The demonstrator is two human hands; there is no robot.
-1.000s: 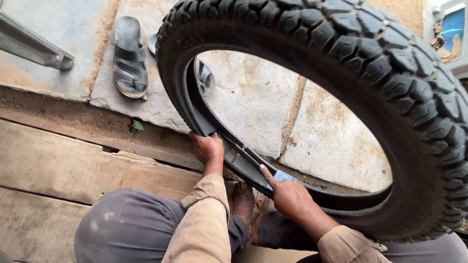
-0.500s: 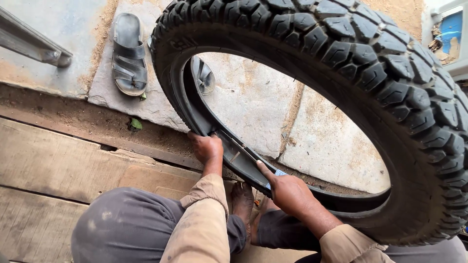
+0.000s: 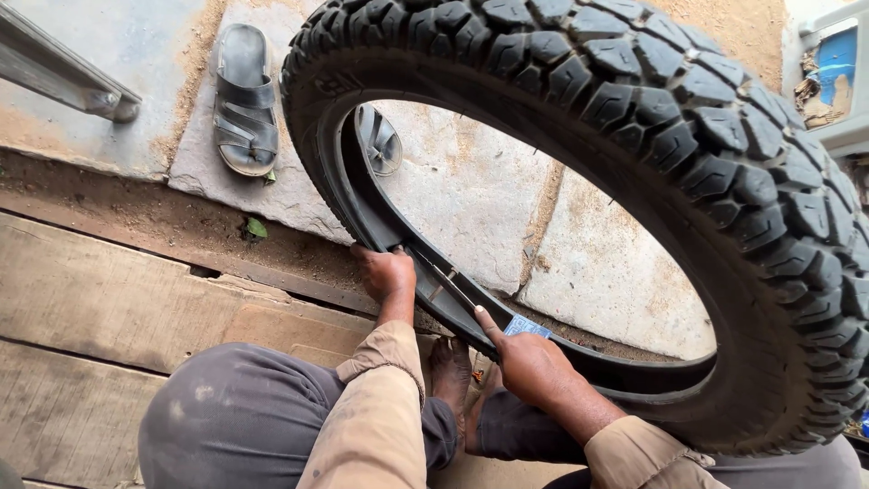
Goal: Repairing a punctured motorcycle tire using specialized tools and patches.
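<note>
Tyre [image 3: 688, 172] rotated slightly vs. 1 s ago; left hand [image 3: 387, 273] still clamps lower-centre bead, right hand [image 3: 529, 362] pinches blue patch [image 3: 528, 328].

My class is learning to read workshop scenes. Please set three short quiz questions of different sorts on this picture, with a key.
1. True or false: the large black knobbly rubber tyre lies flat on the floor.
2. Which hand grips the tyre's inner edge: A left hand, B right hand?
3. What lies on the grey stone slab beyond the tyre?

Key: 1 false, it stands upright. 2 A. 3 A grey strapped sandal.
</note>
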